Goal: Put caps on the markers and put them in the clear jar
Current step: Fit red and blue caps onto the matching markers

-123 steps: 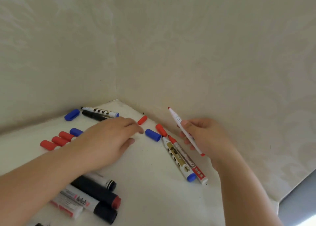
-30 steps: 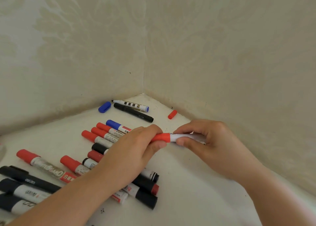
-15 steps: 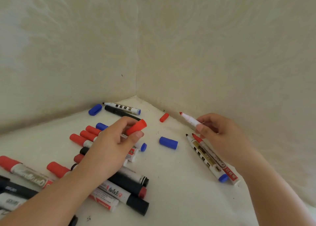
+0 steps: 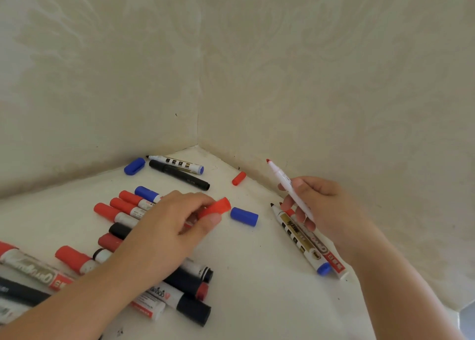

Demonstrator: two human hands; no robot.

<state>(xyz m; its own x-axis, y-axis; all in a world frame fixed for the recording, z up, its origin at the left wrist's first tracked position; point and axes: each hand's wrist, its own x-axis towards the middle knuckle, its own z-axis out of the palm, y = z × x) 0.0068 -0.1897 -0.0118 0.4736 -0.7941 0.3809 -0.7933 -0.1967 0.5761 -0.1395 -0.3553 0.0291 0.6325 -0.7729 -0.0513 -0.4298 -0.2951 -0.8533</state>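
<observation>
the left hand (image 4: 164, 231) is in the middle of the frame, just above the tabletop (image 4: 257, 275). its thumb and fingers pinch a red cap (image 4: 216, 208), and the open end of the cap points to the right. the right hand (image 4: 323, 208) is at the right of the frame. its fingers curl around a thin white marker (image 4: 288, 185) with a bare red tip that points up and to the left. the cap and the marker are apart, not joined. between the two hands a blue cap (image 4: 244, 216) lies on the tabletop. a small red cap (image 4: 239, 178) lies near the wall, above it in the frame. under the right hand two markers (image 4: 303, 242) lie side by side with no caps on. near the corner at the top of the tabletop lie a white marker with a blue end (image 4: 177, 163), a black marker (image 4: 180, 175) just beside it, and another blue cap (image 4: 134, 166). at the left of the frame many capped markers (image 4: 123, 207) lie in a bunch, red, blue and black, and the left arm covers some of them. the clear jar is not in the frame.
</observation>
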